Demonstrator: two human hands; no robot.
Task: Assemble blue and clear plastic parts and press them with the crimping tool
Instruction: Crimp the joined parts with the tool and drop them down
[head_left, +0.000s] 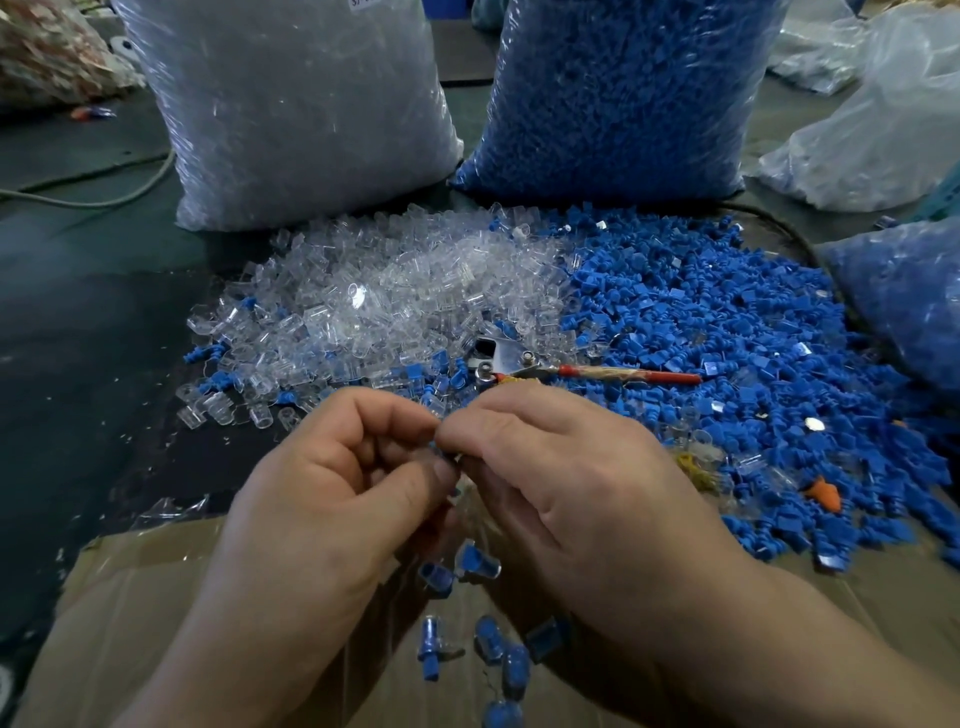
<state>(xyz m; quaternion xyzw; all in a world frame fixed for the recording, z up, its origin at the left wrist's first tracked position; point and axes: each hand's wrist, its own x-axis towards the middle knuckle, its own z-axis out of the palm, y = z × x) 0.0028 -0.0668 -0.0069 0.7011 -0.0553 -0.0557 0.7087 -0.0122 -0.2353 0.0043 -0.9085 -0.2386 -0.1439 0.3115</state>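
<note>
Hands meet on one small part above the cardboard

Left hand (332, 467) and right hand (561, 467) come together fingertip to fingertip above the middle of the near table edge. The fingers of both are curled and pinch a small part (445, 456) between them. Only a sliver of blue shows; the rest of it is hidden.

Below the hands a sheet of cardboard (130, 623) covers the near edge of the table (78, 338), with several joined blue-and-clear pieces (488, 639) scattered on it.

Just beyond the hands the crimping tool (519, 364) lies flat where the two heaps meet, its red handles pointing right. The heap of clear parts (363, 301) is on its left, and the heap of blue parts (727, 338) spreads toward the right edge.

Toward the far edge stand a bag of clear parts (291, 104) and a bag of blue parts (623, 93), side by side.
</note>
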